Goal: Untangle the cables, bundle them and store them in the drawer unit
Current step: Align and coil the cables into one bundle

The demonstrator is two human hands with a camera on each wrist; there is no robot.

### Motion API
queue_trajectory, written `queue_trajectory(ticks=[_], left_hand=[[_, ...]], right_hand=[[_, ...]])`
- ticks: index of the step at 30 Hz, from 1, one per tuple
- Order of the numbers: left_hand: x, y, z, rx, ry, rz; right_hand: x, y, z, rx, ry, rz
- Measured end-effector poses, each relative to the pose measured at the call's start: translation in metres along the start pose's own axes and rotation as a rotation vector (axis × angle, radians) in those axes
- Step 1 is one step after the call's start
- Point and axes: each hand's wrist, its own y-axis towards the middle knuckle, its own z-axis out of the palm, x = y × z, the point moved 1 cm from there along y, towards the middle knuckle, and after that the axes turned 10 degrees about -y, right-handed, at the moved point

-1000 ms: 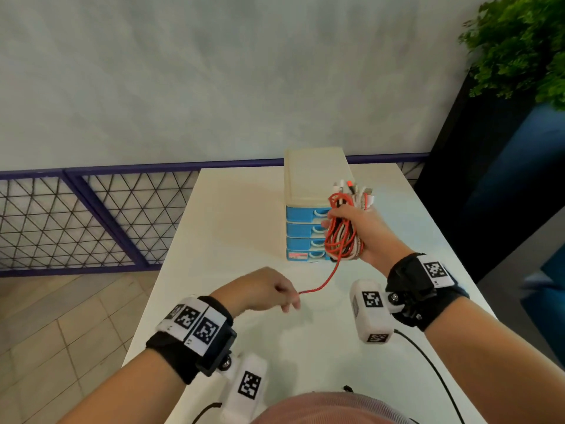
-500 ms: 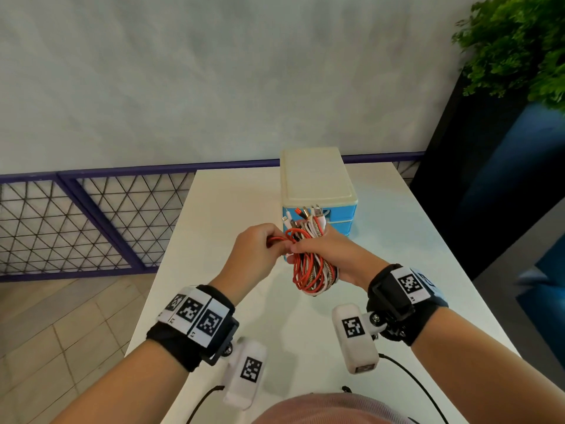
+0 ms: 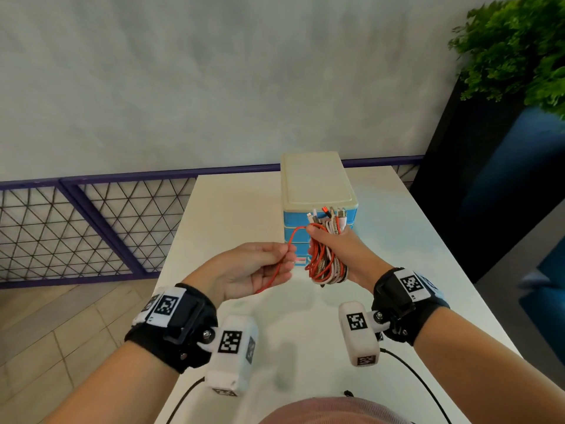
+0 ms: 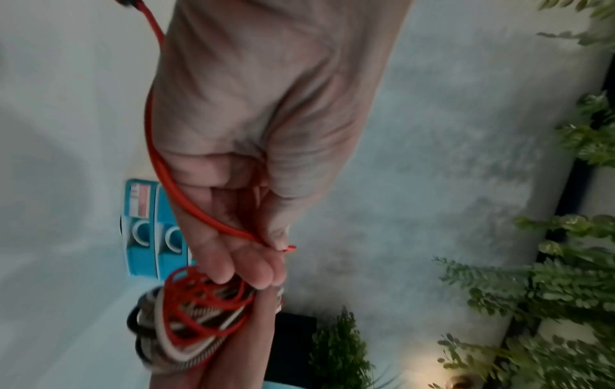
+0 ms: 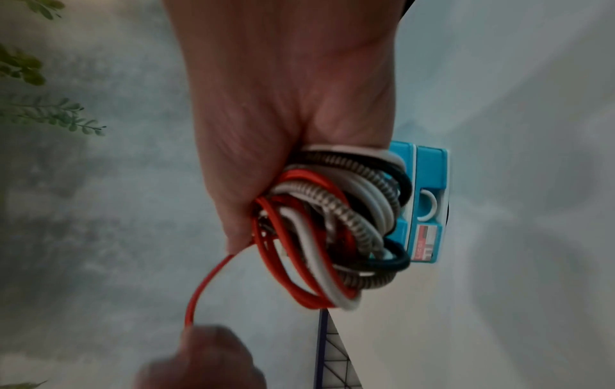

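My right hand (image 3: 334, 249) grips a coiled bundle of red, white, braided and black cables (image 3: 325, 264) above the white table, just in front of the drawer unit (image 3: 318, 191). Plug ends (image 3: 328, 211) stick up from the fist. In the right wrist view the cable bundle (image 5: 336, 237) loops out of the closed palm. A loose red cable (image 3: 282, 261) runs from the bundle to my left hand (image 3: 260, 267), which pinches it between thumb and fingers. In the left wrist view the red cable (image 4: 186, 200) crosses the palm to the pinch. The blue drawers (image 3: 295, 237) are all closed.
The white table (image 3: 238, 209) stands against a purple mesh railing (image 3: 91, 221) at the back and left. A dark planter with green foliage (image 3: 516, 47) rises beyond the table's right edge. Tiled floor lies to the left.
My left hand has drawn back from the bundle, turned palm up and pulled a length of red cable out to the left. The right hand with the bundle stays near the drawers.
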Motion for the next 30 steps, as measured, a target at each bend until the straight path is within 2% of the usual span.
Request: queue_trajectory(ticks=[4,9,12,16,19,21,24,26,28,30], left_hand=[[0.003,0.002,0.021,0.032,-0.013,0.003],[0.012,0.009,0.031,0.002,-0.018,0.024],[0.013,0.009,0.034,-0.014,0.053,0.045],[0.016,0.008,0.030,-0.014,0.253,0.068],[0.021,0.006,0.018,0.037,0.283,0.032],[0.026,0.004,0.007,0.084,0.302,-0.049],[0.040,-0.001,-0.014,0.194,0.376,-0.246],[0.047,-0.001,-0.024,0.205,0.447,-0.294],[0.046,0.004,-0.026,0.129,0.682,-0.160],[0.037,0.013,-0.024,-0.017,1.029,0.146]], right_hand=[[0.003,-0.002,0.014,0.058,0.043,-0.029],[0.009,-0.005,0.021,0.130,0.148,0.016],[0.011,-0.009,0.018,0.159,0.099,-0.044],[0.013,-0.007,0.013,-0.032,0.008,-0.042],[0.016,0.000,-0.001,-0.205,0.098,-0.076],[0.020,0.004,-0.015,-0.287,0.227,-0.102],[0.027,0.006,-0.035,-0.332,0.369,-0.082],[0.030,0.002,-0.040,-0.279,0.367,-0.033],[0.031,-0.002,-0.036,-0.169,0.329,0.008],[0.031,-0.005,-0.030,-0.053,0.243,0.043]])
